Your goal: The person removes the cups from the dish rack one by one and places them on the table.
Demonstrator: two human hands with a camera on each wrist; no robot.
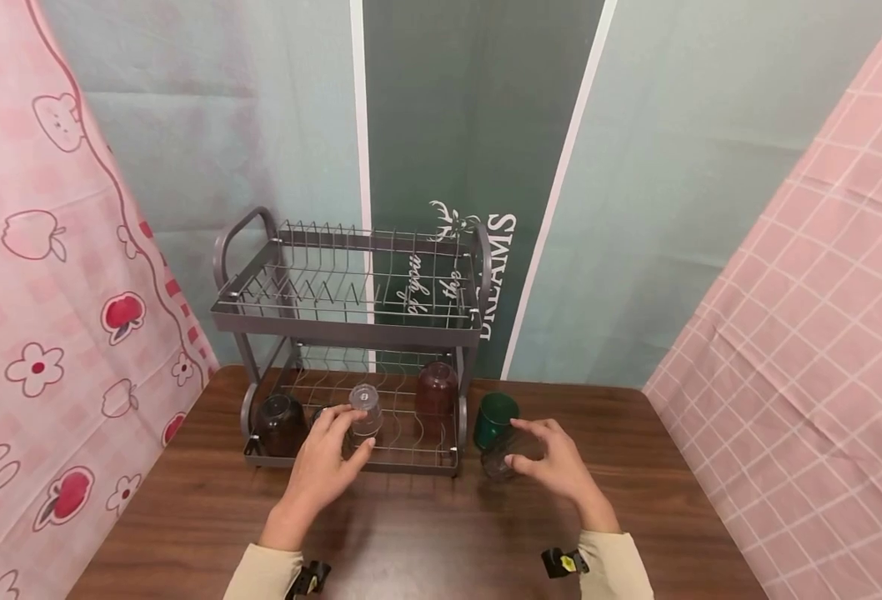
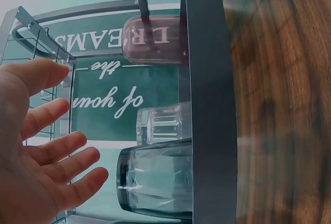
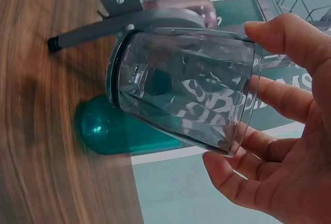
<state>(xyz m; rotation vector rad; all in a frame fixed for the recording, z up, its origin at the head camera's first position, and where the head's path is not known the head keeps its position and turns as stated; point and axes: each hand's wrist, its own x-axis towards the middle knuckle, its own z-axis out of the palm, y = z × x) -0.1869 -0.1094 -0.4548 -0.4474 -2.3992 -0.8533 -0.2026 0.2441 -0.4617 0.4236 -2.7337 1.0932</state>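
My right hand (image 1: 561, 471) pinches a clear grey-tinted glass (image 3: 181, 89) by its rim, thumb on one side and fingertips on the other. The glass is mouth up with its base toward the table, in front of a green glass (image 1: 496, 419) standing beside the rack. My left hand (image 1: 328, 458) has loosely spread fingers with nothing in them, in front of the rack's lower tier. Behind its fingertips in the head view is a small clear glass (image 1: 367, 417), upside down. In the left wrist view a grey glass (image 2: 158, 180) is nearest the fingers.
A grey two-tier dish rack (image 1: 347, 333) stands at the left back of the wooden table (image 1: 441, 542). Its lower tier also holds a dark glass (image 1: 279, 427) at left and a reddish glass (image 1: 437, 392) at right. Printed cloths hang behind and on both sides.
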